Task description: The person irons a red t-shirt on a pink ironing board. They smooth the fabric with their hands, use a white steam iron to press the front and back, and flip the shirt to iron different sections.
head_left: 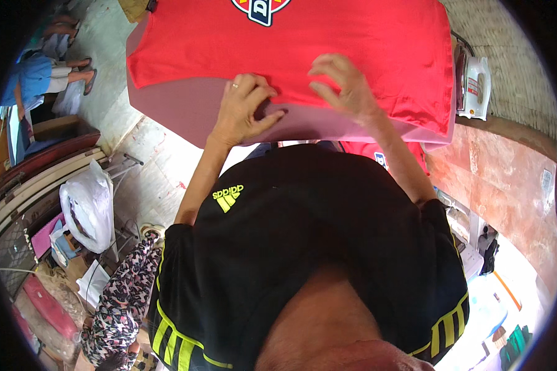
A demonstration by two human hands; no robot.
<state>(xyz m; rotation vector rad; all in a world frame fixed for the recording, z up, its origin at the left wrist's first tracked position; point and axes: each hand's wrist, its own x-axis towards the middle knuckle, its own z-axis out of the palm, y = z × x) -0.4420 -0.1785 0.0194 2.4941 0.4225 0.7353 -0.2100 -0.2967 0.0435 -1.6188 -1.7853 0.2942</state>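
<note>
A red T-shirt (365,37) with a round printed emblem lies spread over a mauve-covered ironing board (179,105). My left hand (244,108), a ring on one finger, rests at the shirt's near edge. Its thumb stands apart from the bent fingers, and the fingertips touch the red cloth. Further right, my right hand (346,86) hovers over the shirt with its fingers curved and apart, holding nothing. Beside the board's right end stands a white iron (476,88).
More red cloth (384,154) shows below the board's near side. On the left are a white plastic bag (88,207), stacked boards and boxes. One person in patterned clothes (124,297) is at lower left, another in a blue top (34,80) at upper left. A tiled ledge (489,161) runs along the right.
</note>
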